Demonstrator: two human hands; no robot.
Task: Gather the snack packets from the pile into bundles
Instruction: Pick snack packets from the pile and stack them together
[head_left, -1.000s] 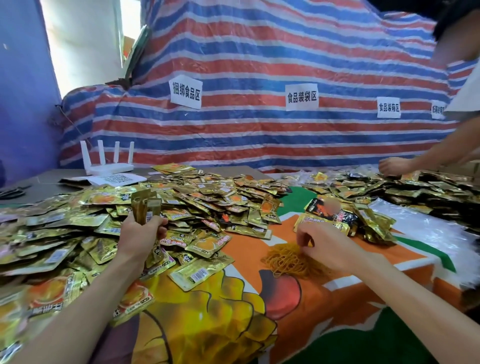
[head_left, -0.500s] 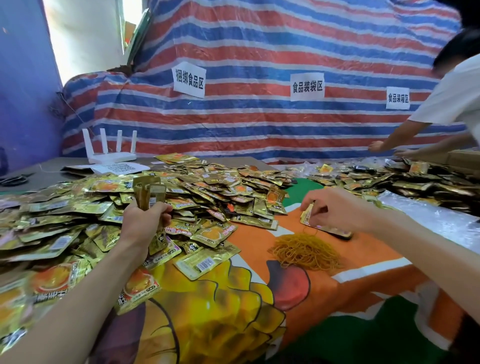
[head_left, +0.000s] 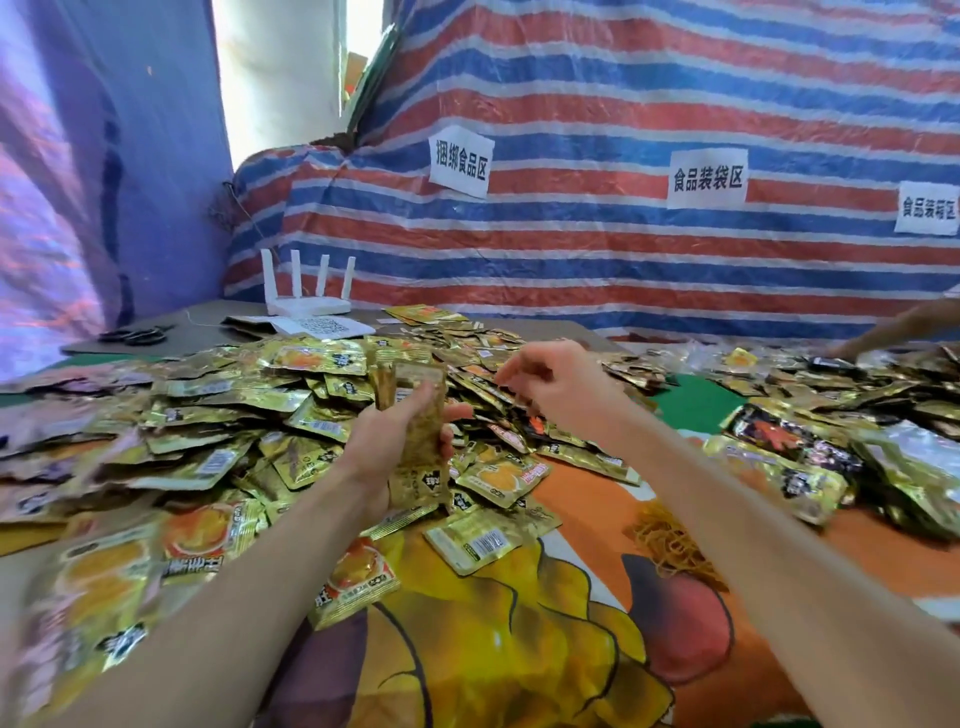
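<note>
While the left hand grips an upright stack of gold snack packets, presumably to square the edges for banding, the right hand hovers over the pile, fingers curled; grasp not discernible. Loose rubber bands lie near on the surface.

packets: gold | tarp: red-blue-white stripes | router: white
</note>
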